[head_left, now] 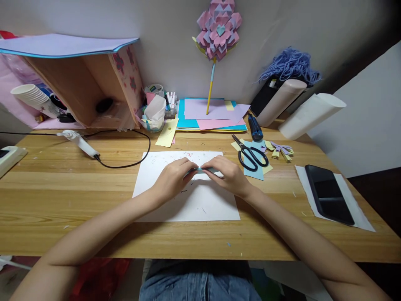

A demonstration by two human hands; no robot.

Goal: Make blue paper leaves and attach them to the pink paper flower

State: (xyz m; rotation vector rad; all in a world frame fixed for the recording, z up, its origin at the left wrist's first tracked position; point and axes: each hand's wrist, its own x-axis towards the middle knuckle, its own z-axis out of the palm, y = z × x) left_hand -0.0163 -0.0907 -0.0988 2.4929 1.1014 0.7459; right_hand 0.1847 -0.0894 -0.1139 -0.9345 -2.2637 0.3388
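Between my two hands is a small piece of light blue paper (199, 169), mostly covered by the fingers. My left hand (173, 177) pinches its left end with thumb and fingers. On the right end, my right hand (228, 175) has the same kind of pinch, with the fingertips of both hands nearly meeting. Both hands are just above a white sheet (188, 209) that bears small dark and red marks. Right of my right hand lie black-handled scissors (250, 154) on blue and yellow paper pieces (255, 174).
A glue gun (79, 144) with a black cable lies at left, before an open cardboard box (72, 83). A paper flower (219, 31) stands behind stacked coloured paper (188, 121). A blue cutter (255, 127), paper rolls (313, 115) and a phone (328, 194) are at right.
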